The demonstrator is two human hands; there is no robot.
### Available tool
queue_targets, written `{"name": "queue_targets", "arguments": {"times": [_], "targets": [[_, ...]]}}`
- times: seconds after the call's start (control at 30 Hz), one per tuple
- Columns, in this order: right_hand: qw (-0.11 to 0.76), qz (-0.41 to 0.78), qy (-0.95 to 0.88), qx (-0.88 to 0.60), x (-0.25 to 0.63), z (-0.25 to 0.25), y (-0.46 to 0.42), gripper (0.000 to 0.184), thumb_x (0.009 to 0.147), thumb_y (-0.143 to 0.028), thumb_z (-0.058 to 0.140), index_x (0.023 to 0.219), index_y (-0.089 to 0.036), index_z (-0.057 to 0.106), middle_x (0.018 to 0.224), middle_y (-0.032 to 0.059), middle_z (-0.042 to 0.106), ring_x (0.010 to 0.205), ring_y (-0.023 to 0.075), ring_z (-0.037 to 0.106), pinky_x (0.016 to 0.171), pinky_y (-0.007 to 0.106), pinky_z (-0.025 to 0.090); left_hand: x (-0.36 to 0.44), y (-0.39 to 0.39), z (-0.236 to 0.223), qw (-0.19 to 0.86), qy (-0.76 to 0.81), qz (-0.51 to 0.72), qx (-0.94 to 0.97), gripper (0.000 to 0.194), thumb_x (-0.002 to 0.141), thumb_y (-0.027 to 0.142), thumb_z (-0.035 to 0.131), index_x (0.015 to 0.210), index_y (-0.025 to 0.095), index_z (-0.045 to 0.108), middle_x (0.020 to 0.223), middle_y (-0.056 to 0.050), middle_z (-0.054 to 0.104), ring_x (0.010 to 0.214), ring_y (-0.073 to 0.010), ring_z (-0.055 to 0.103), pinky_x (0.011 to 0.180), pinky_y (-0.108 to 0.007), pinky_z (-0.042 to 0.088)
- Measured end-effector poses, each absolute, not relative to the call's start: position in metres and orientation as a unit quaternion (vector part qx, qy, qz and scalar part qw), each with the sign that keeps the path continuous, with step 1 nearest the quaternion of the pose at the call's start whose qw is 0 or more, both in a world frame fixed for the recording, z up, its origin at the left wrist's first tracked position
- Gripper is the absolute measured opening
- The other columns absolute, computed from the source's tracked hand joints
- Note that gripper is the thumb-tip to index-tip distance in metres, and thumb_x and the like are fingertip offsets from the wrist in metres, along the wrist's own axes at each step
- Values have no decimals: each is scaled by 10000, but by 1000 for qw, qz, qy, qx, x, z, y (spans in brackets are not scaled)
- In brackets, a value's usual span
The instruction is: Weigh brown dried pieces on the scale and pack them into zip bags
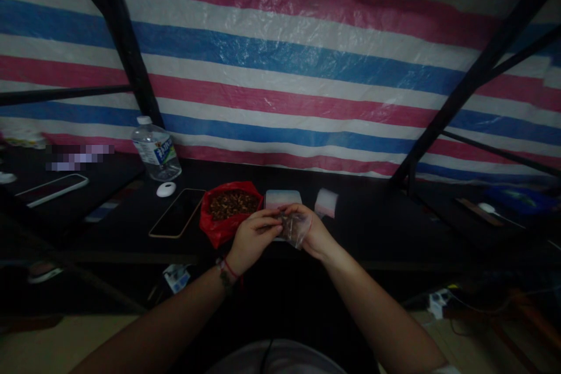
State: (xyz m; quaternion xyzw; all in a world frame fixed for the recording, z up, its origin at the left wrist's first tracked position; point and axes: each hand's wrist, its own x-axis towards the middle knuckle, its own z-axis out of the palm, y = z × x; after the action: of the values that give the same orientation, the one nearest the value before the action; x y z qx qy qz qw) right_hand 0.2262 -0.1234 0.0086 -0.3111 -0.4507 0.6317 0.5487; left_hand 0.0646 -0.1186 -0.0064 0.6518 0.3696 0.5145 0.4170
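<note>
A small clear plastic bag (297, 230) is held up between my two hands above the table's front part. My right hand (319, 236) grips it from the right side, fingers curled round its top. On the other side, my left hand (254, 239) has its fingertips pinched together at the bag's left edge; anything small between them is hidden. Just left of my hands lies an open red plastic bag (219, 228) full of small brown pieces (234, 203). Behind my fingers is a flat pale blue and pink pad-like object (283, 197), partly covered. Several small clear bags (326, 203) lie stacked to its right.
A phone (176, 214) lies left of the red bag, with a white oval object (166, 189) and a clear water bottle (156, 149) behind. Black metal bars (127, 41) slant at both sides. A striped plastic sheet (289, 87) hangs behind the black table (368, 228).
</note>
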Motion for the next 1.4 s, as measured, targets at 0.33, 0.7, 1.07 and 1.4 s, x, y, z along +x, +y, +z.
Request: {"name": "queue_targets", "arguments": {"times": [0.33, 0.7, 1.07, 1.4], "targets": [[513, 644, -466, -324, 231, 4, -122, 269, 587, -234, 786, 781, -182, 606, 898, 35, 670, 753, 154, 639, 676, 276, 519, 67, -116, -6, 647, 311, 545, 433, 216, 753, 334, 662, 848, 142, 631, 1001, -89, 678, 888, -192, 633, 786, -319, 496], [500, 566, -514, -407, 234, 6, -119, 314, 638, -363, 761, 864, -175, 652, 820, 25, 676, 745, 158, 631, 696, 294, 493, 66, -114, -10, 510, 374, 496, 595, 320, 694, 328, 709, 958, 153, 664, 966, -71, 698, 889, -211, 642, 830, -333, 503], [510, 488, -557, -437, 240, 9, -114, 248, 612, -349, 759, 755, -166, 672, 692, 2, 651, 634, 126, 572, 626, 256, 432, 62, -112, -1, 580, 382, 527, 489, 334, 657, 364, 739, 893, 137, 677, 822, -45, 686, 702, -135, 613, 620, -222, 487], [493, 497, -558, -445, 240, 8, -114, 234, 639, -340, 741, 775, -155, 694, 702, 16, 657, 623, 118, 564, 586, 237, 417, 60, -110, -1, 564, 383, 538, 496, 271, 642, 331, 750, 818, 132, 698, 798, -42, 701, 720, -133, 617, 709, -239, 478]]}}
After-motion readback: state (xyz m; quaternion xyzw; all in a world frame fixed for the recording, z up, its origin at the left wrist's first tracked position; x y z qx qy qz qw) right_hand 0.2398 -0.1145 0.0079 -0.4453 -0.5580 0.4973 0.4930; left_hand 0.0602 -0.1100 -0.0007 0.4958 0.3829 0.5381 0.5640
